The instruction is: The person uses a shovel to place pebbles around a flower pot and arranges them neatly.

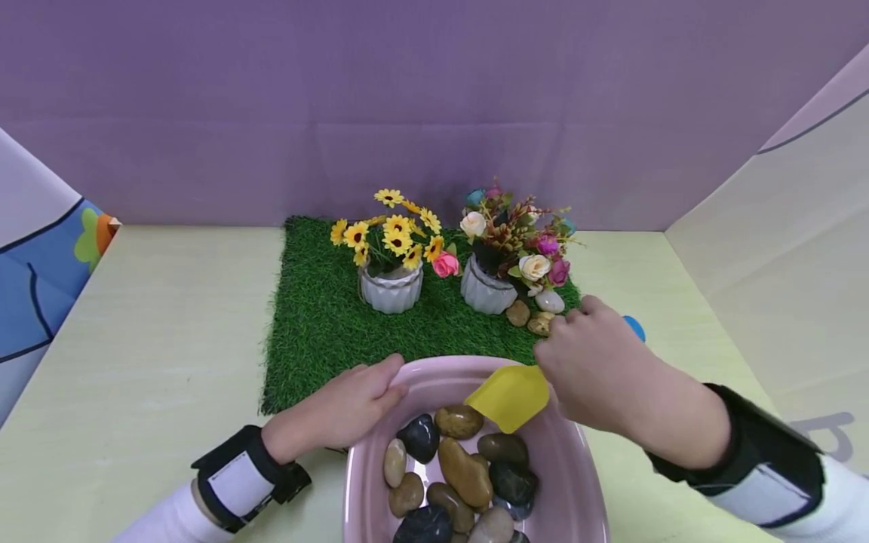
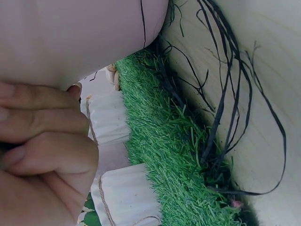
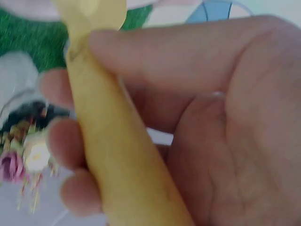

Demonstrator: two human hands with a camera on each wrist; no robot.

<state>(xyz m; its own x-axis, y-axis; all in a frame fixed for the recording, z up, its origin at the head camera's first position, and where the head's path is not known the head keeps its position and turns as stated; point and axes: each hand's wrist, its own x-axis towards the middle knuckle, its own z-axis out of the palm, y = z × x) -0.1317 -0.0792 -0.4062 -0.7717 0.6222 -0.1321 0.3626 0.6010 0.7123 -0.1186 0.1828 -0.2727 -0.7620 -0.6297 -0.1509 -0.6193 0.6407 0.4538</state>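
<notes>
A pink plastic basin [image 1: 360, 467] at the bottom of the head view holds several smooth stones [image 1: 465, 471] in brown, black and cream. My left hand [image 1: 349, 407] grips its upper left rim, thumb over the edge; in the left wrist view the curled fingers [image 2: 47, 110] lie against the outside of the basin. My right hand [image 1: 604, 362], above the upper right rim, holds a yellow toy shovel [image 1: 512, 396]. Its blade reaches over the stones, with no stone on it. The right wrist view shows the fingers wrapped round the thick yellow handle [image 3: 115, 136].
Behind the basin lies a green turf mat [image 1: 312, 324] with loose dark strands [image 2: 230, 94] at its edge. On it stand a white pot of yellow flowers [image 1: 392, 290] and a white pot of mixed flowers [image 1: 485, 286]. Several pebbles [image 1: 550, 302] lie beside them. A blue thing [image 1: 634, 327] shows past my right hand.
</notes>
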